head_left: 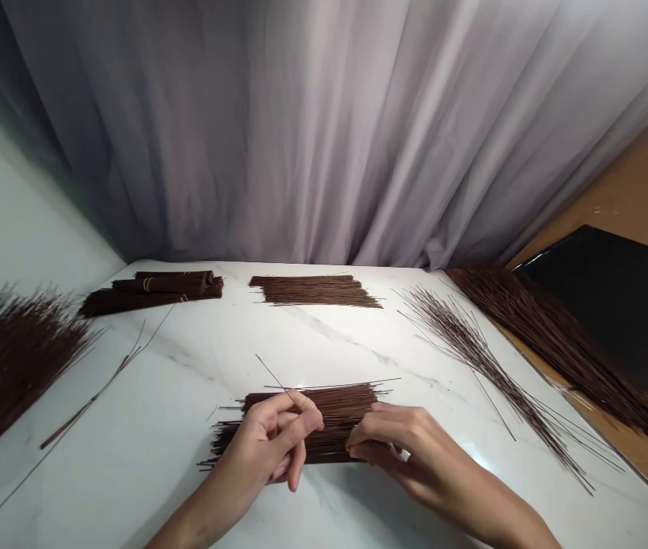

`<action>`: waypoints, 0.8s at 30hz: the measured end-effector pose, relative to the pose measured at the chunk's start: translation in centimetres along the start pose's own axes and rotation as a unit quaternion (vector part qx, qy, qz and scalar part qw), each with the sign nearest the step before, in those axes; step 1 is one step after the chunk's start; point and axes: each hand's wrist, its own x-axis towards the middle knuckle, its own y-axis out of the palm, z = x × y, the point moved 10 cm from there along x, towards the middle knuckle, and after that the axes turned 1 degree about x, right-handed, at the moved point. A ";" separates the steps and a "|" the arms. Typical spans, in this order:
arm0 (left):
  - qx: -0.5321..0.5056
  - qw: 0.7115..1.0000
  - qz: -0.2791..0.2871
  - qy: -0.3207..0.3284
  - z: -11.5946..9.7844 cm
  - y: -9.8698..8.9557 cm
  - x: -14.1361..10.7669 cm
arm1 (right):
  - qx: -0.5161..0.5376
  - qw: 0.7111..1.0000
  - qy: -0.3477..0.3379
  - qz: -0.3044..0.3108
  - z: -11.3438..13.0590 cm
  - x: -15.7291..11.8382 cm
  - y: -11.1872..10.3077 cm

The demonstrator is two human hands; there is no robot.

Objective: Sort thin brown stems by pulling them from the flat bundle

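Far left: thick sheaf of dark sticks [9, 374], running off the frame, ragged tips toward the back. Just right of that: small clump of loose twigs [92, 400], lying slantwise on the white marbled tabletop [324, 343]. Behind, near the back edge: tied rolls [172, 286], stacked, yellow bands around them. White surface between rolls and work spot, decent width for the left arm.

Front centre: front bundle [347, 412], lying crosswise, left ends uneven, a few sticks poking out past both sides. Over its left part: left hand [275, 438], thumb and index pinched together on one thin stick [271, 374] slanting up and left, other fingers loosely curled. Behind, near the back edge and well apart: rear bundle [318, 291], also crosswise, with a wide white strip between the two.

At the front bundle's right end: right hand [401, 438], fingers bent, thumb close to index, touching or nearly touching the sticks; can't tell if gripping any. Narrower gap on this side, up to the loose fan [489, 358], diagonal, near the right edge. Mostly past that edge: long sheaf [558, 335], then black panel [615, 297].
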 end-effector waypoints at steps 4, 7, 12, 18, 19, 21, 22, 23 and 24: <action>0.012 0.999 -0.028 0.014 -0.3 -0.9 0.3 | -0.031 0.999 -0.008 -0.015 0.2 0.2 -0.4; 0.019 0.999 -0.042 0.014 -0.6 -1.2 0.2 | -0.058 0.996 -0.008 -0.064 -0.3 -0.2 -2.1; 0.010 1.000 0.006 -0.022 -0.3 0.2 -0.4 | -0.125 0.986 -0.023 -0.104 -1.1 -0.9 -4.0; 0.034 0.998 0.029 -0.043 0.3 1.3 -0.7 | -0.174 0.978 -0.054 -0.101 -0.7 -0.9 -4.6; 0.036 0.998 0.031 -0.047 0.5 1.3 -0.6 | -0.172 0.979 -0.051 -0.102 -0.8 -1.0 -4.8; 0.038 0.997 0.036 -0.057 0.8 1.3 -0.6 | -0.151 0.982 -0.034 -0.109 -1.2 -1.2 -5.4; 0.041 0.996 0.040 -0.062 0.9 1.3 -0.6 | -0.135 0.984 -0.019 -0.113 -1.6 -1.3 -5.8; 0.047 0.996 0.043 -0.065 1.0 1.2 -0.6 | -0.116 0.986 -0.003 -0.118 -2.0 -1.5 -6.1; 0.053 0.995 0.047 -0.066 1.1 1.2 -0.6 | -0.096 0.988 0.014 -0.123 -2.5 -1.6 -6.4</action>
